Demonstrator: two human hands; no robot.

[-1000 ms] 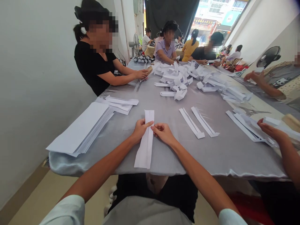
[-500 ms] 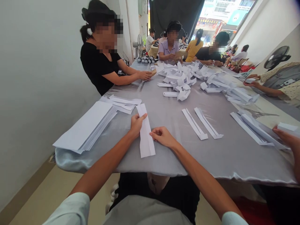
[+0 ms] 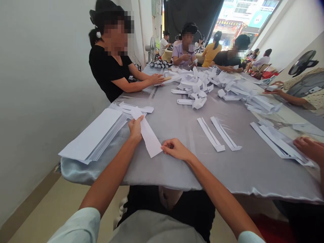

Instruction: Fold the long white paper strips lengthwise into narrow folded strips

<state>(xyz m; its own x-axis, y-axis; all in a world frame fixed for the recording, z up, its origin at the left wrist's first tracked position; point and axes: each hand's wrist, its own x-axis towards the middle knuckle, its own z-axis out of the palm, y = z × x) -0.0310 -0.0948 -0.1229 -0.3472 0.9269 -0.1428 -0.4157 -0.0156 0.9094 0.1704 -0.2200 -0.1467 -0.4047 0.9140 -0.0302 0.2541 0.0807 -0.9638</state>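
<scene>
A creased strip of white paper (image 3: pixel 150 137) slants between my hands, above the grey tablecloth. My left hand (image 3: pixel 136 129) grips its upper left edge, thumb on top. At its lower right corner, my right hand (image 3: pixel 175 148) pinches the paper between thumb and fingertips. To the left of my left hand lies a thick stack of white paper sheets (image 3: pixel 93 135). Some folded paper strips (image 3: pixel 136 108) rest just beyond that stack. Two narrow folded strips (image 3: pixel 211 134) lie apart on the cloth, to the right of my right hand.
A heap of folded white paper pieces (image 3: pixel 197 84) covers the table's far middle. More folded strips (image 3: pixel 280 141) lie at the right, near another person's hand (image 3: pixel 310 146). A person in black (image 3: pixel 111 67) works at the left edge. The table's front edge (image 3: pixel 164 187) is close to my body.
The paper strip has turned, its top going left and its lower end rising. My left hand has moved left with it; my right hand now pinches its lower corner instead of its side.
</scene>
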